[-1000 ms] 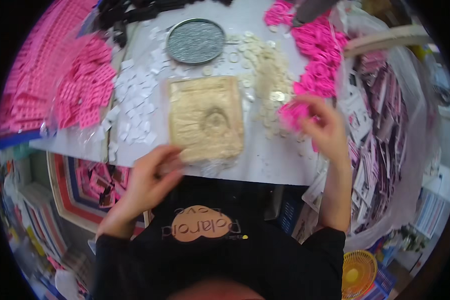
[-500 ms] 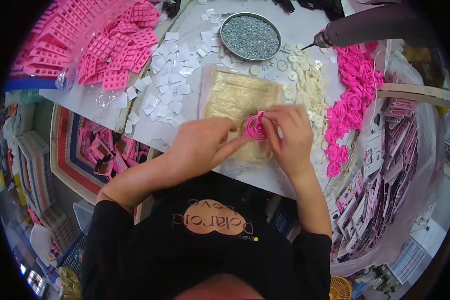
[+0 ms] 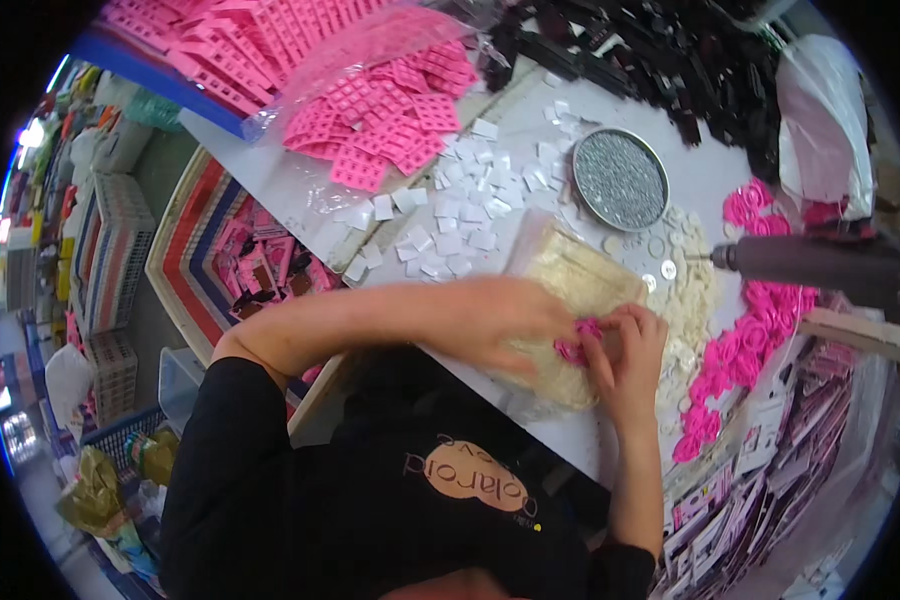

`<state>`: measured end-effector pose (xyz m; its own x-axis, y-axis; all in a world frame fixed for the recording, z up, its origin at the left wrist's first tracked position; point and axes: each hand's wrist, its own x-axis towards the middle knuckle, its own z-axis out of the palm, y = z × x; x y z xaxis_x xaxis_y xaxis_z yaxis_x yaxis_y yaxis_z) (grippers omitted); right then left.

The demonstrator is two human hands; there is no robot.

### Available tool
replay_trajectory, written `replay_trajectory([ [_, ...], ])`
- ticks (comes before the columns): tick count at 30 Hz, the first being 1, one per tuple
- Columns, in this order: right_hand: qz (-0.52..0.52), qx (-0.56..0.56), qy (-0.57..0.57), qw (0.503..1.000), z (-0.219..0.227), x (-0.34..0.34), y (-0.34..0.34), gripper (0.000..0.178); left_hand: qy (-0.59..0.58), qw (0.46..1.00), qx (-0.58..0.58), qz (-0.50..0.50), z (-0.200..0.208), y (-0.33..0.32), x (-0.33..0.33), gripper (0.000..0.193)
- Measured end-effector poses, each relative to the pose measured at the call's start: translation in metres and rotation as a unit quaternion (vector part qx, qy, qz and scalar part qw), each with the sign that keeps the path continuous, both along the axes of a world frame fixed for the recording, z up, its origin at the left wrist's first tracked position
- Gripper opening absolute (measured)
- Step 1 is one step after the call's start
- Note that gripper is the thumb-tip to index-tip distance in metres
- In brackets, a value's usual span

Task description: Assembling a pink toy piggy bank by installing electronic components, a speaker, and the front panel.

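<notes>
Between the thumb and fingers of my right hand (image 3: pixel 628 358) is a small pink round plastic part (image 3: pixel 573 344), held just over a padded tan bundle wrapped in clear plastic (image 3: pixel 570 265). My left hand (image 3: pixel 500 318) is blurred over the bundle's left side, near the pink part. Its fingers reach toward the right, apart from the thumb, and I see nothing in them. To the right of the bundle lie cream-coloured small discs (image 3: pixel 688 315). Past them is a heap of pink ring-shaped parts (image 3: pixel 735 355).
A round tin of small metal screws (image 3: pixel 621 178) stands behind the bundle. A dark power screwdriver (image 3: pixel 800 260) juts in from the right. White square pieces (image 3: pixel 460 215), pink grid parts (image 3: pixel 395 120) and black parts (image 3: pixel 660 60) cover the back. A striped box (image 3: pixel 195 230) stands at left.
The view has turned, so the table lies further right and more black parts show. My left hand has moved off the pink part; my right hand keeps hold of it.
</notes>
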<state>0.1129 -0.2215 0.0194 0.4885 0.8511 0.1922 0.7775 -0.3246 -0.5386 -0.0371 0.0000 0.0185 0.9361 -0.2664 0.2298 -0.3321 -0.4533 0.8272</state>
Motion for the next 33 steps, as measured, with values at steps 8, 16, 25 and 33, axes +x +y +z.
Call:
replay_trajectory([
  [8,-0.01,0.019,0.003,1.0,-0.008,-0.005,-0.002,0.022,-0.024,0.737,0.429,0.522,0.043,0.195,0.03,0.036],
  [16,-0.009,0.029,0.022,0.999,-0.006,-0.005,-0.002,0.02,-0.038,0.717,0.518,0.464,0.016,0.191,0.046,0.05],
  [25,0.004,0.066,0.045,0.997,-0.009,0.003,-0.012,0.015,0.102,0.815,0.444,0.358,0.06,0.12,0.068,0.041],
  [33,0.0,0.073,0.022,0.997,-0.028,-0.001,-0.013,0.021,0.112,0.961,0.213,0.137,0.146,0.12,-0.004,0.039],
])
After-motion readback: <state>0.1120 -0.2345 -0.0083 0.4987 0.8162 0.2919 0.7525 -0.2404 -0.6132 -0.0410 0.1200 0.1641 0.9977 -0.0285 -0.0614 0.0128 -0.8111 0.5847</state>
